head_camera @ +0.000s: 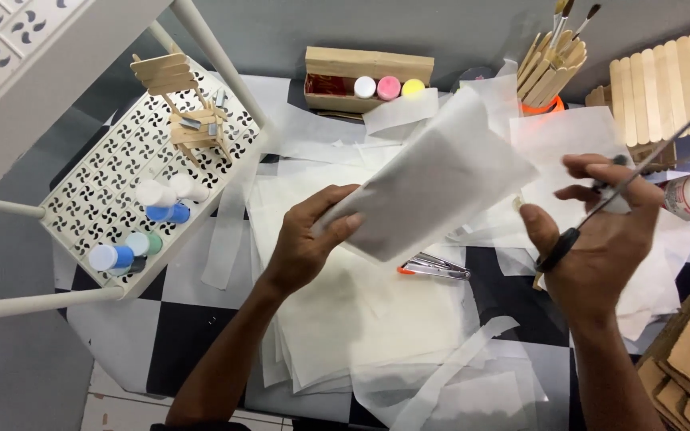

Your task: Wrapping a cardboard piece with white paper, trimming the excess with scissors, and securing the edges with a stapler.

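We held a folded sheet of translucent white paper in our left hand, fingers closed tight on its lower left corner, the sheet lifted above the pile of paper sheets that covered the checkered surface. Our right hand, to the right of the held sheet, was closed around a pair of scissors, blades pointing up and away; whether the blades were parted we could not tell. An orange-handled stapler lay just below the held sheet. Left of it stood a white perforated shelf carrying small paint bottles. Beyond it sat a wooden box with three more bottles.
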